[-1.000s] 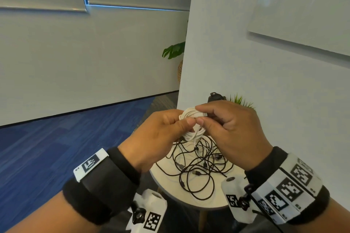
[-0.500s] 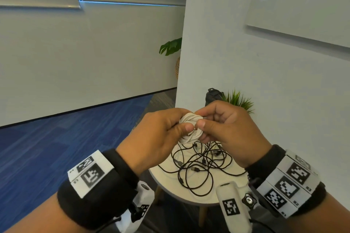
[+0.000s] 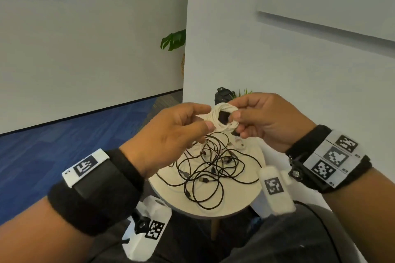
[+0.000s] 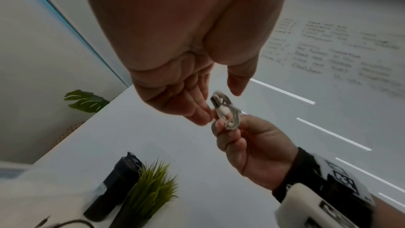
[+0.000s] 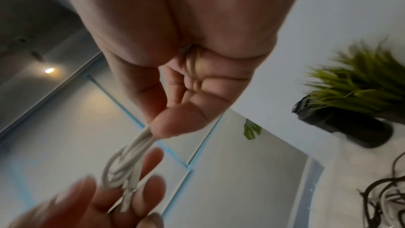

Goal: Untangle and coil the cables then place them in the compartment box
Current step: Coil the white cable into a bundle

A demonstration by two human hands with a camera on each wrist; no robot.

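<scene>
A white cable wound into a small coil [image 3: 218, 111] [image 4: 228, 115] [image 5: 122, 164] is held in the air above the table. My right hand [image 3: 235, 110] [image 4: 225, 126] [image 5: 153, 133] pinches its right side between thumb and fingers. My left hand [image 3: 208, 118] [image 4: 221, 107] has loosely extended fingers [image 5: 151, 159] touching the coil's left side, and the left wrist view shows its thumb clear of the cable. A tangle of black cables [image 3: 209, 168] [image 5: 383, 197] lies below on the round white table [image 3: 213, 212]. No compartment box is in view.
A black bottle [image 3: 222, 96] [image 4: 118, 185] and a small grassy green plant [image 4: 151, 192] [image 5: 359, 82] stand at the table's far edge against the white wall. Blue carpet [image 3: 64, 156] lies to the left. My knees are just below the table's near edge.
The coil has turned so its centre hole faces me. My left thumb has come off the coil, which the left hand pinched before. The right hand keeps its pinch.
</scene>
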